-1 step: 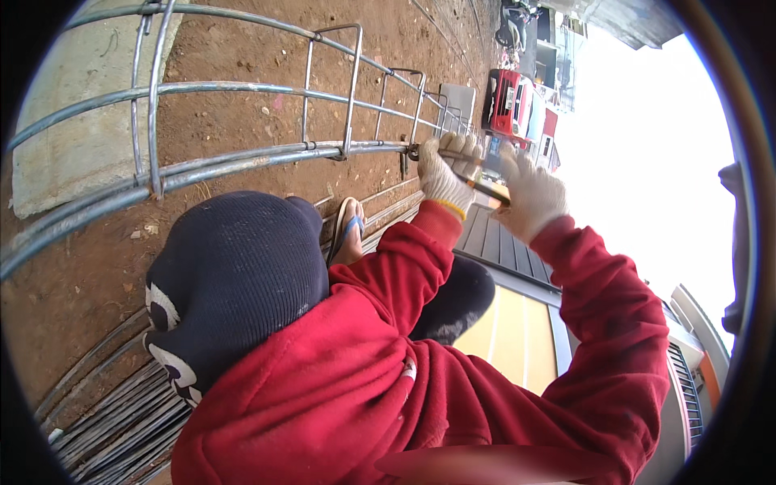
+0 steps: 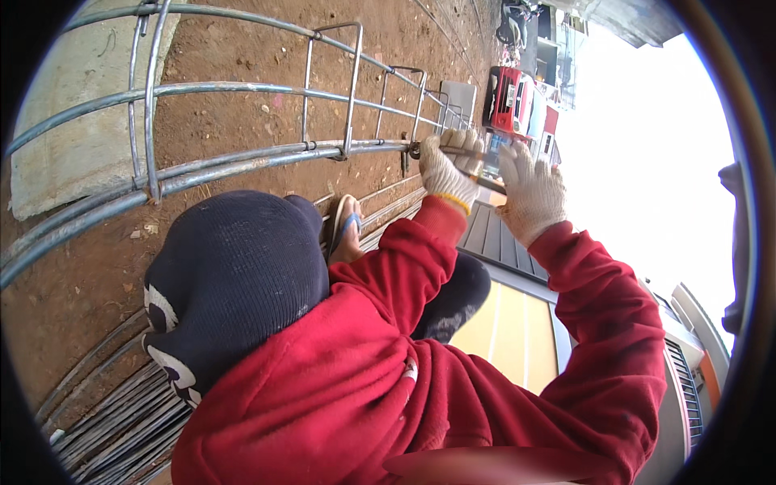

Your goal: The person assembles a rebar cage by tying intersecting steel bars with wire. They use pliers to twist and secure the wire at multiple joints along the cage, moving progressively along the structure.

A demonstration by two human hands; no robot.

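My left hand (image 2: pixel 449 171), in a white knitted glove with a yellow cuff edge, is closed around a rust-brown metal hand tool (image 2: pixel 462 151). Two bar-like parts of that tool stick out to the right; its exact kind is hard to make out. The tool's dark end meets the steel bars of a long rebar cage (image 2: pixel 242 162) at a bar joint. My right hand (image 2: pixel 533 190), gloved alike, is beside the tool's right end with its fingers stretched out and apart. Whether its palm touches the tool is hidden.
A person's head in a dark knitted cap (image 2: pixel 242 259) and a sandalled foot (image 2: pixel 347 226) are low in view. Loose steel rods (image 2: pixel 121 428) lie at lower left. A concrete slab (image 2: pixel 89 121) lies under the cage. A red vehicle (image 2: pixel 508 101) stands far off.
My right hand's fingers have straightened and turned upward beside the tool. The tool's lower bar has shifted slightly. My left hand keeps its grip at nearly the same place.
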